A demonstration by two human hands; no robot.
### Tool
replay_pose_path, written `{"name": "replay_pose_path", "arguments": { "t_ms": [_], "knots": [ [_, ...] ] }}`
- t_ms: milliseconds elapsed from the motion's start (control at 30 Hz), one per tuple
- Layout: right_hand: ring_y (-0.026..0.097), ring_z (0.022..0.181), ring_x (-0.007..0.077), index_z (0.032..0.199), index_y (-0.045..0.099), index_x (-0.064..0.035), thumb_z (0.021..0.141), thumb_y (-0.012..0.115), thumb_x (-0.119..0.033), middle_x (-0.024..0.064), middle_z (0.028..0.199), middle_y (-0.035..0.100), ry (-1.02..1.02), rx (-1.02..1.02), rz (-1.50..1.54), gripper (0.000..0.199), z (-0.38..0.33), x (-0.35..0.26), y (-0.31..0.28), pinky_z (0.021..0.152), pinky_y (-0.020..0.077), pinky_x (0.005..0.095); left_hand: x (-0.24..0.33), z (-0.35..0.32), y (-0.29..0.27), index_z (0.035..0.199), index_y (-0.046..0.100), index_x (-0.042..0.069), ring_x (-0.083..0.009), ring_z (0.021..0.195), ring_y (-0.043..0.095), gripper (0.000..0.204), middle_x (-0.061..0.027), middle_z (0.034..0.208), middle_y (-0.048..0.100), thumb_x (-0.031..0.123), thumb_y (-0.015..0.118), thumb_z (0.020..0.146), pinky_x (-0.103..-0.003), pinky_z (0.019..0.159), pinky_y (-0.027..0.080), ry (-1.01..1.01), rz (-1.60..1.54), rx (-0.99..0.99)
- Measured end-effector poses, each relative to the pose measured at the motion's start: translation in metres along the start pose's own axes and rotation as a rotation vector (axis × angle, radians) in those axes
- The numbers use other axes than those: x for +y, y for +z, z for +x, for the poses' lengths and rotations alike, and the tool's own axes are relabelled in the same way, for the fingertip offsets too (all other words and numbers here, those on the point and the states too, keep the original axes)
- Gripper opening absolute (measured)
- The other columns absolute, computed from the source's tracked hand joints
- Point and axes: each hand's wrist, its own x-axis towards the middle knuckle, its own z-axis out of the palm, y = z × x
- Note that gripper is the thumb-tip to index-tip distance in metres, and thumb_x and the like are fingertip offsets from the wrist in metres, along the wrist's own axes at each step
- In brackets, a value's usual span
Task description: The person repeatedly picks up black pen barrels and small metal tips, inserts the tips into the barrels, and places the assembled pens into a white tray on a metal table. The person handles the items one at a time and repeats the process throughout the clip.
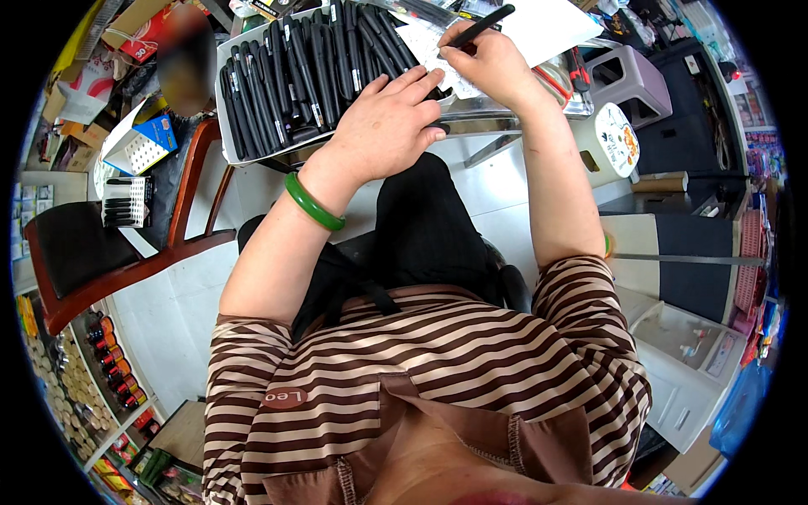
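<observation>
Pen (484, 23) is slanting over the paper (421, 40), its lower end near the surface; the right hand (497, 71) is gripping it. The left hand (383, 122) is spreading its fingers beside it, over the tray's (225, 143) near right corner; its grip cannot be told. Black pens (303, 71) are filling the tray. Floor (177, 295) is showing between chair (80, 248) and left sleeve (244, 362).

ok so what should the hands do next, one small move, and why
Probably a short stroke with the black pen: the right hand holds it in a writing grip, its lower end over the marked white paper, and the left hand lies spread close by.
</observation>
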Motion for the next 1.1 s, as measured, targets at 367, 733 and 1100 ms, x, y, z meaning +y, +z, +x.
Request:
{"name": "replay_pose_path", "arguments": {
  "t_ms": [367,733,1100],
  "knots": [
    [0.052,0.057,0.0159,0.086,0.059,-0.0038,0.077,0.058,-0.019,0.0083,0.065,0.058,-0.076,-0.083,-0.143,0.018,0.016,0.001,-0.002,0.056,0.0422,0.0285,-0.002,-0.002,0.003,0.086,0.054,0.006,-0.0254,0.124,0.034,0.020,-0.0086,0.132,0.039,0.025,0.056,0.081,-0.045,0.097,0.032,-0.005,-0.032,0.037],
    [0.051,0.058,0.0142,0.086,0.059,-0.0050,0.077,0.059,-0.019,0.0073,0.064,0.056,-0.095,-0.148,-0.166,0.017,0.018,0.005,-0.004,0.056,0.0416,0.0269,-0.003,-0.003,0.005,0.086,0.055,0.005,-0.0252,0.124,0.034,0.020,-0.0092,0.131,0.040,0.025,0.056,0.080,-0.045,0.097,0.032,-0.005,-0.036,0.038],
    [0.048,0.057,0.0127,0.088,0.059,-0.0055,0.078,0.059,-0.019,0.0057,0.063,0.055,-0.117,-0.115,-0.105,0.017,0.016,0.002,-0.003,0.055,0.0402,0.0266,-0.003,-0.002,0.004,0.086,0.056,0.005,-0.0259,0.123,0.035,0.021,-0.0096,0.130,0.041,0.025,0.056,0.080,-0.045,0.096,0.033,-0.002,-0.016,0.042]
  ]
}}
